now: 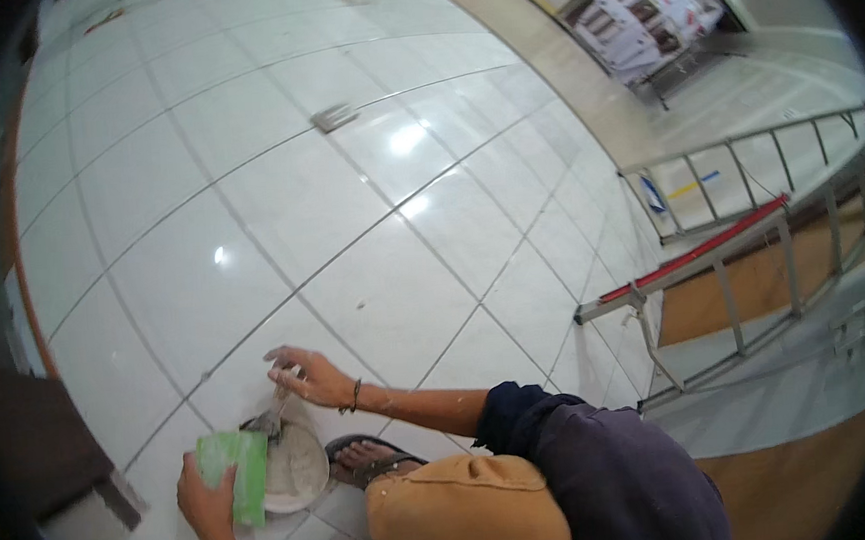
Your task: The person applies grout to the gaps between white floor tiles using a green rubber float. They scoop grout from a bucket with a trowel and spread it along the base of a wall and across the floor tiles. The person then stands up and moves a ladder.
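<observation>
Low on the floor stands a round, pale bowl (317,487) with whitish-grey paste (294,462) in it. My left hand (206,502) grips a flat green plastic sheet (251,480), smeared with white, which hides the bowl's left side. Above the bowl's far rim, my right hand (310,377) has its fingers on the upper end of a putty knife (272,423). The knife's wide metal blade points down at the paste, beside the green sheet. White residue covers my right fingertips.
My sandalled foot (371,459) is right beside the bowl. A metal ladder (724,280) with a red strip stands at the right. A small grey object (335,116) lies farther out on the white tiles (381,244). Dark brown furniture (39,448) borders the left.
</observation>
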The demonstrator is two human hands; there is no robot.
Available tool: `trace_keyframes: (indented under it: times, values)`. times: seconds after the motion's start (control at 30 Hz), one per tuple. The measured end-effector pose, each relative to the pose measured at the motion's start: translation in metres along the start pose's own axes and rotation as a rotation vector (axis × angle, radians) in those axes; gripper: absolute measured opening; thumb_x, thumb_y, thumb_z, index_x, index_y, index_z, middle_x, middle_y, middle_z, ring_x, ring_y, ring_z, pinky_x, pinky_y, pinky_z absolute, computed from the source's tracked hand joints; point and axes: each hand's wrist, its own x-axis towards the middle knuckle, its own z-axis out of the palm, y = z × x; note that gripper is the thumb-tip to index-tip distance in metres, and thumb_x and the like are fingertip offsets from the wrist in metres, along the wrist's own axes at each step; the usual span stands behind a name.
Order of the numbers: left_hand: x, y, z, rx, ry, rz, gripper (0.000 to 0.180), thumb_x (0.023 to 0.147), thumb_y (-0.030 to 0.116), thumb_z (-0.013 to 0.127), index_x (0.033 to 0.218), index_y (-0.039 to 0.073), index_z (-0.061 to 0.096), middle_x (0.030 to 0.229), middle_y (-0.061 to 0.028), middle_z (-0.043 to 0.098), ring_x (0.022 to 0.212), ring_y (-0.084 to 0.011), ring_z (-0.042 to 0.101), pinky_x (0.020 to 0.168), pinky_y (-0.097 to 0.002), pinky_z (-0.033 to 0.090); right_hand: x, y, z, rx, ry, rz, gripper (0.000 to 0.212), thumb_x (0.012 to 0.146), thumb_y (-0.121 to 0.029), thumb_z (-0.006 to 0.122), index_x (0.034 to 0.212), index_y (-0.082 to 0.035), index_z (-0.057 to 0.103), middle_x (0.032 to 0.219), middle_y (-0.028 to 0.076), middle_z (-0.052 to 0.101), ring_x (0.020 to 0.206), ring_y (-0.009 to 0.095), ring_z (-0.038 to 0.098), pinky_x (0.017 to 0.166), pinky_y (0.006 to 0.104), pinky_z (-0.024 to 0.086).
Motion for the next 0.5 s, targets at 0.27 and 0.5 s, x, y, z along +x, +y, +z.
trace_keyframes:
  times: [0.27,0.5]
  values:
    - [0.022,0.000,0.005,0.107,-0.252,0.157,0.068,0.068,0.017,0.092,0.128,0.009,0.060,0.107,-0.0199,0.072,0.102,-0.0415,0.069,0.087,-0.0490,0.053,-0.028,0.012,-0.010,0.049,0.097,0.139,0.044,0.108,-0.038,0.053,0.133,-0.001,0.057,0.111,0.019,0.070,0.099,0.029,0.067,0.087,0.0428,0.054]
    - [0.034,0.015,0.007,0.207,-0.272,0.128,0.094,0.065,0.029,0.094,0.145,0.007,0.051,0.120,-0.0205,0.068,0.114,-0.0405,0.065,0.094,-0.0478,0.051,-0.033,0.015,-0.012,0.070,0.108,0.167,0.043,0.110,-0.038,0.048,0.133,-0.002,0.058,0.114,0.019,0.069,0.103,0.030,0.067,0.091,0.0430,0.052]
